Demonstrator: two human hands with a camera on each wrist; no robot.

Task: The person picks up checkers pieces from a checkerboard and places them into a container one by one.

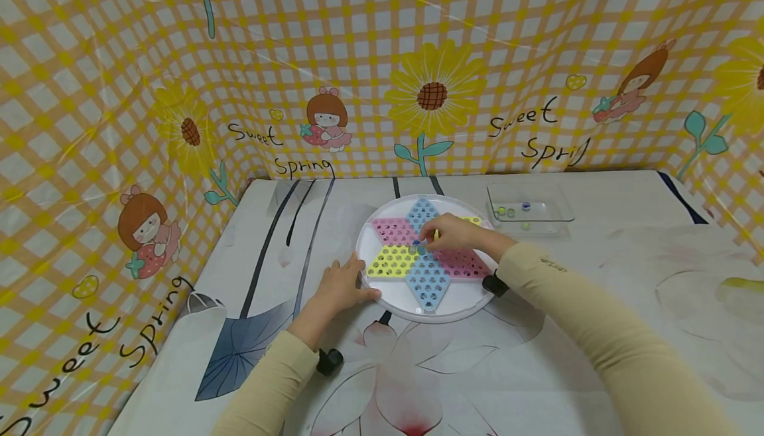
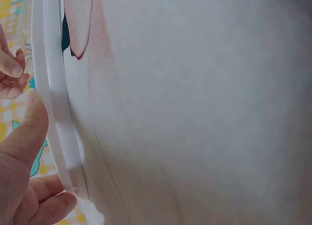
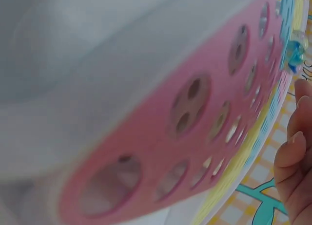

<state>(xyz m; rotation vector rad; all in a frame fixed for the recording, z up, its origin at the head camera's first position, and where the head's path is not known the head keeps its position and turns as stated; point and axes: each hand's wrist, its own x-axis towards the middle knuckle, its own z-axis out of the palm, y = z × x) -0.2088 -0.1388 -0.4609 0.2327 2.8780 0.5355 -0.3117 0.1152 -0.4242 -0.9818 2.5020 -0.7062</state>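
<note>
Marbles (image 3: 294, 52) sit clustered at the middle of the board (image 1: 390, 290), a white disc lying flat on the table (image 1: 555, 383) in front of the person. The right hand (image 1: 444, 231) bends its fingers just beside the cluster; whether the fingertips pinch a marble, I cannot tell. The left hand (image 1: 339, 287) rests on the board's near-left rim, thumb and fingers spread apart along the edge. Beyond the board, to the right, a clear tray (image 1: 567, 219) holds a few other marbles (image 1: 526, 206).

The main risk, I judge, is a knock: the marbles lie so close together that a finger reaching for one could nudge its neighbour out of its hole. A smooth glass ball pinched off centre would probably slip and roll. If the left hand pressed hard on the rim, the board could tip or slide, and loose marbles would run with it. The right wrist over the board could also brush the near holes.

Being round, the board has no long axis; its star gives the direction. One blue point faces the person and the opposite blue point faces away, with pink and yellow points to either side. Marbles, as balls, point nowhere.
</note>
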